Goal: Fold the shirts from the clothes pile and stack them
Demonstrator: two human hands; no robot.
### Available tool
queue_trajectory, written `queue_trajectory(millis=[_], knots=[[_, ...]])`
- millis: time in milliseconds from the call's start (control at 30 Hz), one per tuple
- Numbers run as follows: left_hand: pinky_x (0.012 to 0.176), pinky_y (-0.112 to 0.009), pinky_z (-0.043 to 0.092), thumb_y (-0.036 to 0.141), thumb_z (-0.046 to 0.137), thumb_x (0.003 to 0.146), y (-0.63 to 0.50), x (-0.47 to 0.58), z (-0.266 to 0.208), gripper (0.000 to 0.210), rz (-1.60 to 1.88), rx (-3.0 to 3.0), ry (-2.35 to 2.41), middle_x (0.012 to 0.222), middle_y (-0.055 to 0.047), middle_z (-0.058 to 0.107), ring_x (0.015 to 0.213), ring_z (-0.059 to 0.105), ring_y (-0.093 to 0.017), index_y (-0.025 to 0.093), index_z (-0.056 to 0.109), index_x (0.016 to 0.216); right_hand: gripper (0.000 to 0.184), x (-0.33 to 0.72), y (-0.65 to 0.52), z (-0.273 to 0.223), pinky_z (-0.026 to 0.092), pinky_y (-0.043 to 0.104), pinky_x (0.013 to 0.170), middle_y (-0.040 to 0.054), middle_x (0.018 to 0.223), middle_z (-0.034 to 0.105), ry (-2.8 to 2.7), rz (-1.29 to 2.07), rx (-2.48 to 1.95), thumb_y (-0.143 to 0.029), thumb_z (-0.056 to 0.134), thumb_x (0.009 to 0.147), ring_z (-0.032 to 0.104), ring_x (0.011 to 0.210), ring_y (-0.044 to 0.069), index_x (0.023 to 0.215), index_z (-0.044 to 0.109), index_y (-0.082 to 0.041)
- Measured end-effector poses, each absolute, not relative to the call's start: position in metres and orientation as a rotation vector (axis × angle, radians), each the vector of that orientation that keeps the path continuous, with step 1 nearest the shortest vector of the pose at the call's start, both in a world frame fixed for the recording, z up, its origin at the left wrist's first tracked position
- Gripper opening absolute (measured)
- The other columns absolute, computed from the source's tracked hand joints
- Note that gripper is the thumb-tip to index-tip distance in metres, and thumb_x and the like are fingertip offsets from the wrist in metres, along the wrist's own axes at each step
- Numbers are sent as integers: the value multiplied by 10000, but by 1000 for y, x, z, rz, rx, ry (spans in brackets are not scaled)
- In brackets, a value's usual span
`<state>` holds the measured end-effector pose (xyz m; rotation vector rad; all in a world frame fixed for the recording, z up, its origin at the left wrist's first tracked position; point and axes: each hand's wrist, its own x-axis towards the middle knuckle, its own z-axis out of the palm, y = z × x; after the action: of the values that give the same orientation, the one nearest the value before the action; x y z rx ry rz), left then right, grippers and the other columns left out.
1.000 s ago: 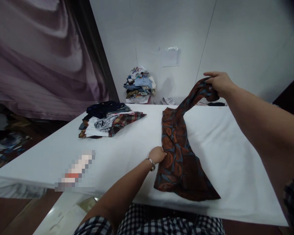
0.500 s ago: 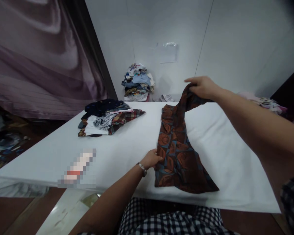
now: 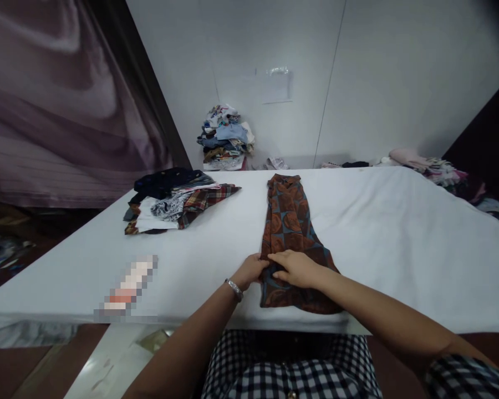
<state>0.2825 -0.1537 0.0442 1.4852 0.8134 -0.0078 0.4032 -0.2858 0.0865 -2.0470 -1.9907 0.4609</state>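
A brown shirt (image 3: pixel 289 219) with rust-coloured circles and blue-grey patches lies on the white table in a long narrow fold. Its collar end points to the wall and its wider hem toward me. My left hand (image 3: pixel 250 269), with a bracelet at the wrist, pinches the shirt's left edge low down. Across the lower half rests my right hand (image 3: pixel 297 269), palm down with fingers stretched out, its fingertips close to the left hand. The right palm hides part of the cloth.
On the white table (image 3: pixel 378 238), a loose stack of clothes (image 3: pixel 174 202) sits at the left. A blurred-out flat item (image 3: pixel 128 285) lies nearer me. Beyond the far edge rises a tall clothes pile (image 3: pixel 227 136); more clothes (image 3: pixel 436 169) lie at the right. A curtain (image 3: pixel 66 105) hangs left.
My right hand has come down from the raised cloth at the far right onto the shirt's lower part. The lifted section now lies flat, and the shirt is narrower. My left hand stays at the edge.
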Motion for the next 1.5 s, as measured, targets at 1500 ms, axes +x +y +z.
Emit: queue_trajectory(millis=[1500], knots=[[838,-368,532,381,703,684,-219,225,44,441,241,1271,668,1051,-126,714,947,672,-261,105,674,1027,675,401,-455,21,526,420,785,37,847,705,-562,747,-1566,-402,651,709,668,805,233,1327,486,-184]])
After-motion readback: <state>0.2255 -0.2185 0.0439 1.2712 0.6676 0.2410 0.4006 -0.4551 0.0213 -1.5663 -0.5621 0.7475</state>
